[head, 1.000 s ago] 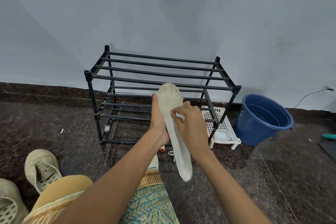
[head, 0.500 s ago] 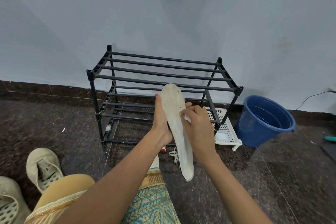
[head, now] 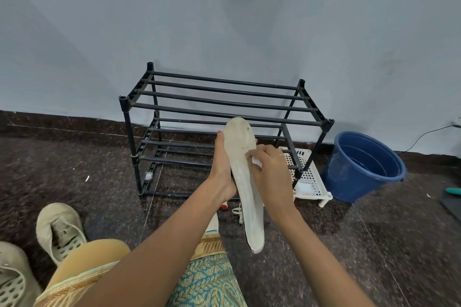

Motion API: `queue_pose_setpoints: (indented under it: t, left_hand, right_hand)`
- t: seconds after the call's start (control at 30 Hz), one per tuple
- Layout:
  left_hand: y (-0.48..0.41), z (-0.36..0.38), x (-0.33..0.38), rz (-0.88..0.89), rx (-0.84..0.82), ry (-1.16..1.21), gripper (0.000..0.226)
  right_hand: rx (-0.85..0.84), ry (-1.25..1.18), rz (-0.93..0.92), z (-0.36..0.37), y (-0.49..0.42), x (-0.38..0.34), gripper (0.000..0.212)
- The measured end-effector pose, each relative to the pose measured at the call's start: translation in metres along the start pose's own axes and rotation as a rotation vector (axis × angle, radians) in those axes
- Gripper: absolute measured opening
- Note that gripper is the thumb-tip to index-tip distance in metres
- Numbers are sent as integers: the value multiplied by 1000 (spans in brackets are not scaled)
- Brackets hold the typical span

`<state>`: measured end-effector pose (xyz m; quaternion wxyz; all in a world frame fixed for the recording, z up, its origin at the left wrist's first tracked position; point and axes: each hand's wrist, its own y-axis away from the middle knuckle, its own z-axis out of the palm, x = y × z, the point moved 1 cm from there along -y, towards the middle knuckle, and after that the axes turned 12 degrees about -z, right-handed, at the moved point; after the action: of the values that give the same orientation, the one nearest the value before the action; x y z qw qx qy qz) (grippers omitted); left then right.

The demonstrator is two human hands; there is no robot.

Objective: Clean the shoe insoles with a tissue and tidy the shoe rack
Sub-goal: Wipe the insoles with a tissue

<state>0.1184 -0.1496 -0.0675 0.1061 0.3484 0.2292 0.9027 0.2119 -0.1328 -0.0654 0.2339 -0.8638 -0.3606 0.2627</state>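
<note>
Head view: a beige shoe is seen at the floor's lower-left corner. The shoe rack is set against the wall. In front of it the insole is gripped, toe up, by the left hand. A tissue is pinched against it by the right hand. A blue bucket is placed right of the rack.

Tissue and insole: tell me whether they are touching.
Touching. The head view shows the right hand pinching the white tissue and pressing it against the insole with no gap, while the left hand grips the insole from behind.
</note>
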Motion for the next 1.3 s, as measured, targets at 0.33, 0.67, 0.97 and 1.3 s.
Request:
queue_pose_setpoints:
  t: [0.33, 0.67, 0.97, 1.3]
  left_hand:
    - [3, 2, -1, -29, 10, -20, 68]
    - [0, 0, -1, -52, -45, 10, 83]
    - [-1, -4, -2, -47, 19, -26, 80]
    - [-3, -3, -2, -60, -5, -7, 79]
  right_hand:
    - [8, -135, 103, -7, -6, -3, 20]
    - [-23, -310, 71, -7, 3, -17, 23]
    - [-15, -310, 111, -4, 0, -20, 23]
    - [-33, -282, 103, -7, 0, -18, 23]
